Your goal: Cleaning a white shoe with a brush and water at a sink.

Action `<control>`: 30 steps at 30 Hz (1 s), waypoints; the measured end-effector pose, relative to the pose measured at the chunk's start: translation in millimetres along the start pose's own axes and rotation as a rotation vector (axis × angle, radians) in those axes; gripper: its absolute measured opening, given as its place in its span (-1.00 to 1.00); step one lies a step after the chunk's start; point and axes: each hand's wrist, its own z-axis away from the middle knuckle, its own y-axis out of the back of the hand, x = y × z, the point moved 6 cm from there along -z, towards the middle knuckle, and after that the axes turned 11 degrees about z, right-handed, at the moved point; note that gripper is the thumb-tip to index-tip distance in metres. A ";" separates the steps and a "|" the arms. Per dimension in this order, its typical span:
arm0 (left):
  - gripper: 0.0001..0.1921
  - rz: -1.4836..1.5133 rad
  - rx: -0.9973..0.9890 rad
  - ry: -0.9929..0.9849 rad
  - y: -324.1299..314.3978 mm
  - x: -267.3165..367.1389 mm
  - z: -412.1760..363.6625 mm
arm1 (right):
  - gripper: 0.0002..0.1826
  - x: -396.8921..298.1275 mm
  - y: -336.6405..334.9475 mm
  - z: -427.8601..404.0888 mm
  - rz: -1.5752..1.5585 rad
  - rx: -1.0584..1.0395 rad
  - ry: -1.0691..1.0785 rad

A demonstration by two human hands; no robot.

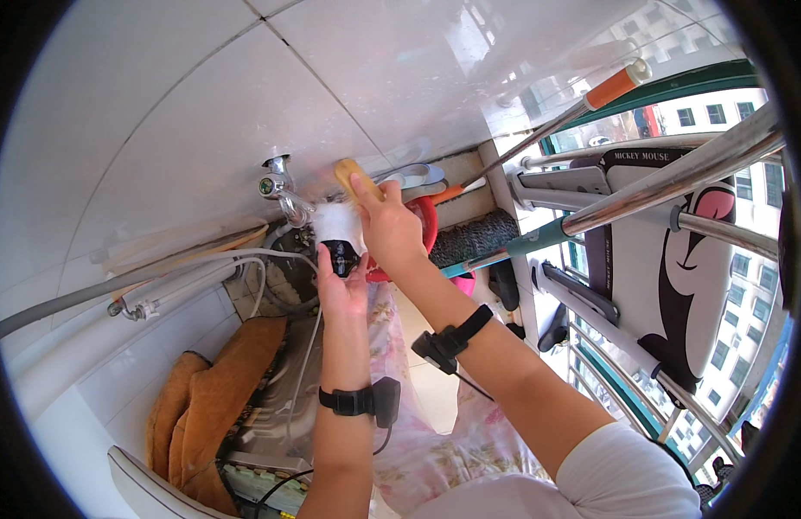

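My left hand [344, 285] holds a white shoe with a black part [339, 224] by its black end, below a chrome wall tap [287, 191]. Whether it is a shoe's sole or its upper that faces me is not clear. In my right hand [390, 224] is a brush with a yellowish wooden back [358, 181], held over the far end of the white item. Its bristles are mostly hidden. Partly behind my right hand and wrist is a red basin [427, 220]. A black strap with a small device sits on each forearm.
Pale slippers [421, 175] lie by the tiled wall. A mop pole [543, 237] slants in from the right, near a black textured roll [475, 237]. Brown cloth [225, 396] lies at lower left; a grey hose [147, 279] runs along the wall. Metal rails stand at right.
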 end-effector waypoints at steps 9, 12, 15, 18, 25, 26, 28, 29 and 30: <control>-0.61 -0.162 -0.118 -0.179 -19.9 24.6 1.3 | -0.46 -35.5 3.9 6.2 0.078 -0.062 0.242; -0.59 -0.272 -0.120 -0.281 -21.3 29.2 2.2 | -0.51 -26.0 -0.2 5.6 0.075 0.066 0.174; -0.50 -0.422 -0.082 -0.340 -12.9 25.3 2.9 | -0.53 -4.5 -1.7 -3.2 0.151 0.001 0.021; -0.55 -0.329 -0.195 -0.300 -15.6 22.3 0.2 | -0.56 -22.1 -5.4 5.2 0.124 -0.106 0.192; -0.61 -0.719 -0.356 -0.482 -19.3 47.7 4.9 | -0.60 -34.2 -4.6 -12.1 0.140 -0.124 0.183; -0.62 -0.554 -0.288 -0.457 -12.7 52.2 3.9 | -0.60 -41.8 -4.9 3.9 0.062 -0.082 0.212; -0.56 -0.287 -0.157 -0.330 -17.2 47.0 3.3 | -0.60 -45.2 0.2 32.9 -0.056 -0.017 0.269; -0.52 -0.206 -0.055 -0.257 -17.3 51.2 2.6 | -0.56 -47.2 -7.0 44.5 -0.131 0.041 0.334; -0.50 -0.167 -0.077 -0.252 -19.4 60.0 1.4 | -0.54 -48.0 -9.2 44.3 -0.126 0.057 0.357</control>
